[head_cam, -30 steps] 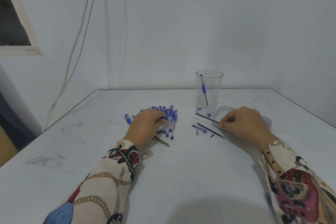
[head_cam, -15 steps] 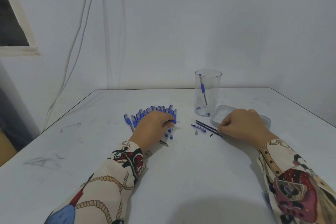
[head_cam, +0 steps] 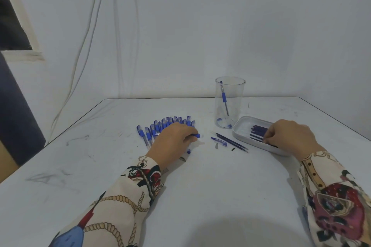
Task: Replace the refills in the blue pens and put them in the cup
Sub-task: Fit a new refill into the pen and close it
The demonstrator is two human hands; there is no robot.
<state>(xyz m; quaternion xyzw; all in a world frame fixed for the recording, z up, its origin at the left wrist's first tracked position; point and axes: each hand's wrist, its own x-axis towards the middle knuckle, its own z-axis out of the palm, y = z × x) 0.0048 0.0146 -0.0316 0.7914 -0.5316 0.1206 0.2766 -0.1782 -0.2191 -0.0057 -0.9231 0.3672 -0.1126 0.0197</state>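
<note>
The left hand curls over the fanned blue pens mid-table, pinching one. The right hand pinches a refill in the tray near the right edge, beside the cup, which holds one pen.

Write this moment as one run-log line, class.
left hand: grips a pen from the pen row | right hand: fingers on refills in tray | cup: one pen inside
</note>
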